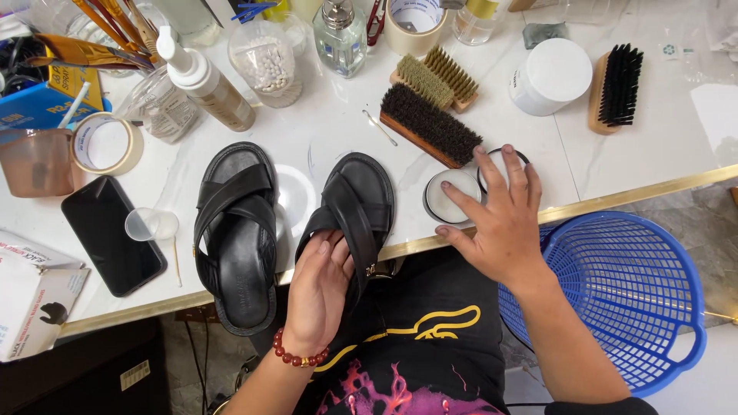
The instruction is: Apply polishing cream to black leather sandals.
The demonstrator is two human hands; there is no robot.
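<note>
- Centrally, the left hand [319,288] grips a black cross-strap sandal [350,211] from beneath, fingers curled round its heel end; the sandal's long axis runs from lower middle of the frame up and slightly right, toe over the table edge [615,201].
- Just right of it, the right hand [500,215] lies spread and open, holding nothing, fingertips touching a small round tin of pale polish [451,194] and its dark-rimmed lid [492,157] beside it. This hand is nearer the tin; the left is nearer the sandal.
- The tin sits just beside the held sandal's toe, toward the right, with no object between them.
- A second black sandal [237,238] lies flat left of the held one, parallel, heel overhanging the edge.
- Above the tin rests a dark-bristled brush [430,123], with two tan brushes [437,77] behind it.
- Farther out: a white jar [550,75] and black brush [615,86] at upper right, a phone [111,234] and tape roll [106,144] at left, a blue basket [623,292] at lower right.
</note>
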